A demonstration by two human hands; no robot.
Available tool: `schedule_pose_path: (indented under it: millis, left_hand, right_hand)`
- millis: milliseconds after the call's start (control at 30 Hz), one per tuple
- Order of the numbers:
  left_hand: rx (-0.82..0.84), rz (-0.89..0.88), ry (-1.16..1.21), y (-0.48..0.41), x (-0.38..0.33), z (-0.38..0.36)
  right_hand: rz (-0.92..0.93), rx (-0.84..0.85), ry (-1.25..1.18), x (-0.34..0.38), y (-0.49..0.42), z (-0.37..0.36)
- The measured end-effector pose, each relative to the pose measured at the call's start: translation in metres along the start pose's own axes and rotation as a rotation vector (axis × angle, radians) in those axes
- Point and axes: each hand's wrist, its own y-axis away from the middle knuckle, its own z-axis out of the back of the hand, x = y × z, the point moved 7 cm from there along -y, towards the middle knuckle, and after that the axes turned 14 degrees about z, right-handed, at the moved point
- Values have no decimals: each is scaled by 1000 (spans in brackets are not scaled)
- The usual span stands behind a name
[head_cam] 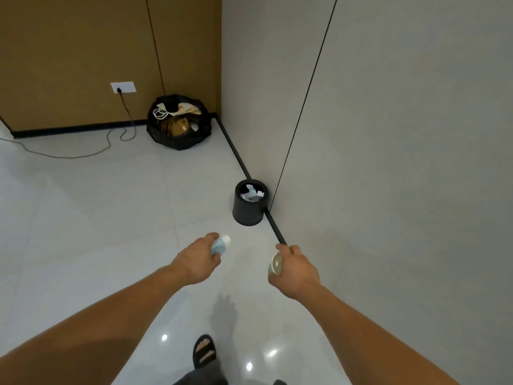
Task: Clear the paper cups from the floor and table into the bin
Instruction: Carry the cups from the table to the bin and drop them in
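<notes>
The person's left hand [195, 261] curls round a pale blue paper cup [220, 245]. The right hand [299, 269] grips a cream paper cup [275, 264], its mouth facing left. Both are held over the tiled floor [97, 218], near the small black bin [248, 212] against the right wall. A full black rubbish bag [179, 123] sits in the far corner.

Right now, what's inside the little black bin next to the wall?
Crumpled white and pale paper scraps show near the top of the black bin. Whatever lies beneath them is hidden by the scraps and the bin's dark wall.
</notes>
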Motion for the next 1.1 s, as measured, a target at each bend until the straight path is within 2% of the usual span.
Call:
schedule_pose_path:
  millis: [133,300,567,867,1100]
  left_hand:
    - [-4,-32,-42,-84,-38,35]
    - [47,-11,-42,-177,-79,45]
    - [51,68,23,-326,-152,53]
    - [86,207,83,-462,-164,73]
    - [219,197,115,-597,-160,52]
  right_hand:
    - [-12,-31,-30,-13,-77,35]
    - [-19,10,-46,-42,-165,58]
    - [106,74,-39,-91,-337,106]
    - [138,175,-28,-114,-469,126]
    - [86,208,-42,-123,-570,88]
